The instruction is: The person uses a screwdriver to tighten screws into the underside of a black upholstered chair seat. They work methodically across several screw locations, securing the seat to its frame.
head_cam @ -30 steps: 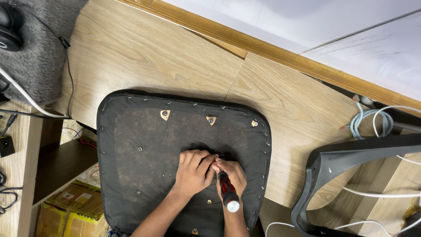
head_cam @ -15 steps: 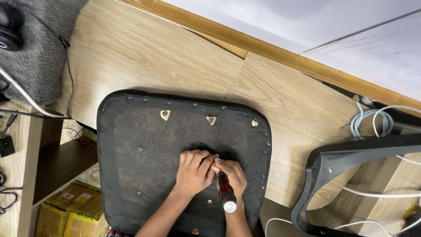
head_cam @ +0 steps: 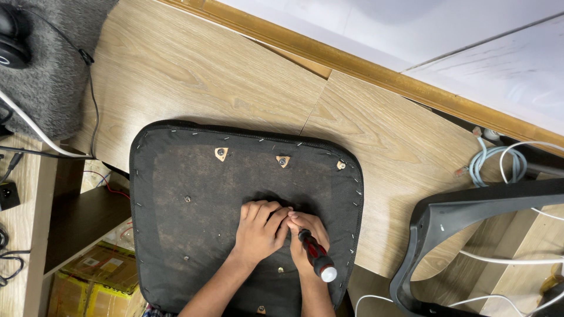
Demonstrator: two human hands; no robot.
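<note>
Hands barely shifted, right hand (head_cam: 306,235) gripping screwdriver (head_cam: 315,258), left hand (head_cam: 260,230) touching seat base (head_cam: 194,217)

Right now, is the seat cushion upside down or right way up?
Upside down: the seat cushion shows its stapled black underside and bolt holes; both hands work a screwdriver there.

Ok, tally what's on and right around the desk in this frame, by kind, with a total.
Hands: 2, left hand and right hand
Screwdriver, red and black handle: 1
Upturned black seat cushion: 1
Black plastic chair frame: 1
Coiled light-blue cable: 1
Cardboard box: 1
Total: 7
</note>
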